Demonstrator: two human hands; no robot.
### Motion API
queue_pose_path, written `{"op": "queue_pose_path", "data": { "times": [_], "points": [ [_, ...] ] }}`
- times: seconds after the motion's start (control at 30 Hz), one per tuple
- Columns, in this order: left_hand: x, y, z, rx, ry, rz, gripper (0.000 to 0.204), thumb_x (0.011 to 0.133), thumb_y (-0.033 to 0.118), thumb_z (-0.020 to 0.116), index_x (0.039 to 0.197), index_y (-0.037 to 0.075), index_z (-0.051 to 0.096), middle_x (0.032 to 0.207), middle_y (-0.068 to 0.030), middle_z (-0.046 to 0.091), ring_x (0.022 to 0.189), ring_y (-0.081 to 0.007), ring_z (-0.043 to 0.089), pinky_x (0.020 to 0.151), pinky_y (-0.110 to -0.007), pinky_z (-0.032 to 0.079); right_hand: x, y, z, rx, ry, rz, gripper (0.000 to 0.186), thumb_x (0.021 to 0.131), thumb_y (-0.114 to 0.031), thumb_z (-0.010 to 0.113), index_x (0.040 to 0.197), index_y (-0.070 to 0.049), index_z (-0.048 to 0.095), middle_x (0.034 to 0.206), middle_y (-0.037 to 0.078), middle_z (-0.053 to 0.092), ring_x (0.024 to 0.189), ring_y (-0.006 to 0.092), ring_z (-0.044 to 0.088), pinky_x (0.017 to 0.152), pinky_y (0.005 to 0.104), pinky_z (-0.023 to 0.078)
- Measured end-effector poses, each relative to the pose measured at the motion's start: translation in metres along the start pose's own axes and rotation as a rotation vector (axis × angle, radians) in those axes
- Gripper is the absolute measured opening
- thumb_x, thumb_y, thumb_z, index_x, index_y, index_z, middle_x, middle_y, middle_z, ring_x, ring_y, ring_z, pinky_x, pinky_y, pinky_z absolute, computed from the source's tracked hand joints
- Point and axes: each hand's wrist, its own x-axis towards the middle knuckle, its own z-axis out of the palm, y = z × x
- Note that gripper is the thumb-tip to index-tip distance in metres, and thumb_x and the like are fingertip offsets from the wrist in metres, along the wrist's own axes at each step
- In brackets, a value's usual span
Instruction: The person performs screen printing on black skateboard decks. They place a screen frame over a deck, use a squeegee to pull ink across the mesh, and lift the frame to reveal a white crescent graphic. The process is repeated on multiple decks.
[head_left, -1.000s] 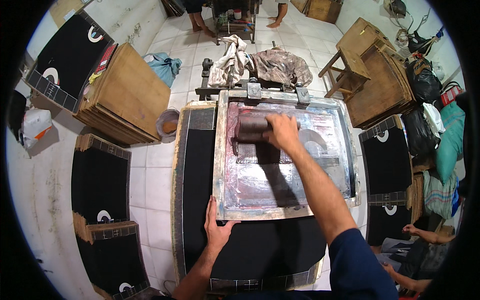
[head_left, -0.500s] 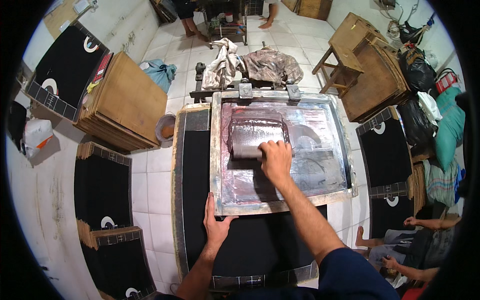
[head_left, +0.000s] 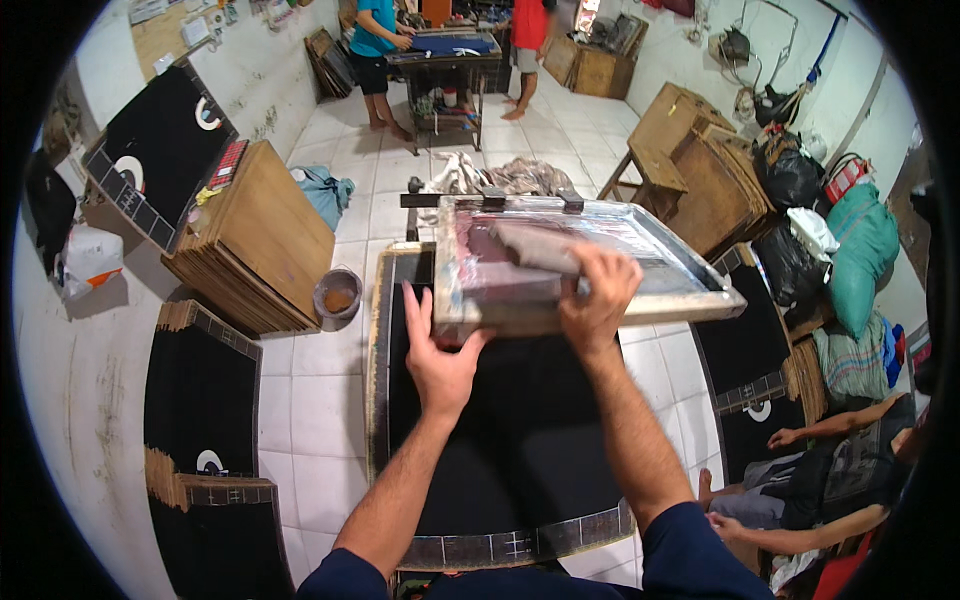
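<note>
A wooden-edged printing screen (head_left: pixel 665 310) is tilted up at its near side above a board covered with black cloth (head_left: pixel 510 450). My left hand (head_left: pixel 440 365) grips the screen's near left corner, thumb along the front rail and fingers up the side. Closed around a squeegee (head_left: pixel 535 248), my right hand (head_left: pixel 602 290) is over the front rail. The squeegee is blurred and looks raised off the mesh. Dark ink smears the left part of the mesh. Clamps (head_left: pixel 570 202) hold the screen's far rail.
Stacked boards with black cloth line the left (head_left: pixel 205 390) and right. A bucket (head_left: pixel 338 295) stands left of my board, near a tall stack of wooden boards (head_left: pixel 255 235). A wooden stool (head_left: pixel 655 170) is at far right. One person sits at right; two stand behind a far table (head_left: pixel 445 60).
The screen's near side has lifted off the black cloth. My right hand and the squeegee have come up from the mesh toward the front rail. The view has tipped up, showing more of the room.
</note>
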Motion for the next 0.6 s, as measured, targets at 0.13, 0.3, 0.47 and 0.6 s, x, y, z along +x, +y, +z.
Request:
{"op": "queue_pose_path", "data": {
  "times": [0.13,0.3,0.47,0.6],
  "points": [
    [0.017,-0.043,-0.066,0.069,-0.028,-0.13,0.126,0.079,0.019,0.097,0.17,0.006,0.01,0.159,-0.0285,0.046,0.094,-0.0196,0.072,0.08,-0.034,0.06,0.088,0.0,0.003,-0.038,0.041,-0.033,0.042,0.076,-0.005,0.074,0.117,-0.016,0.073,0.112,0.005,0.071,0.111,0.029,0.061,0.104,0.0462,0.038],
    [-0.125,-0.211,-0.27,0.627,0.07,-0.584,0.066,0.1,0.034,0.074,0.15,-0.003,0.052,0.136,-0.0286,0.067,0.115,-0.0419,0.069,0.1,-0.048,0.055,0.151,0.011,0.014,-0.104,-0.031,0.05,0.048,0.077,-0.008,0.076,0.124,-0.017,0.071,0.116,0.005,0.072,0.117,0.0294,0.062,0.108,0.0465,0.039],
    [-0.421,-0.261,-0.387,0.923,-0.283,-0.951,0.049,0.101,0.043,0.057,0.105,0.001,0.08,0.096,-0.0255,0.077,0.09,-0.0381,0.074,0.086,-0.053,0.056,0.196,0.038,0.029,-0.062,-0.081,0.102,0.044,0.086,-0.03,0.083,0.126,-0.016,0.073,0.119,0.009,0.074,0.115,0.0316,0.066,0.101,0.0475,0.045],
    [-0.539,-0.233,-0.386,0.687,0.135,-1.097,0.034,0.096,0.036,0.073,0.11,0.006,0.083,0.093,-0.0233,0.079,0.087,-0.035,0.077,0.082,-0.046,0.059,0.224,0.048,0.038,-0.054,-0.076,0.141,0.045,0.088,-0.037,0.082,0.126,-0.016,0.074,0.114,0.013,0.078,0.107,0.0349,0.072,0.093,0.0468,0.053]
  ]
}}
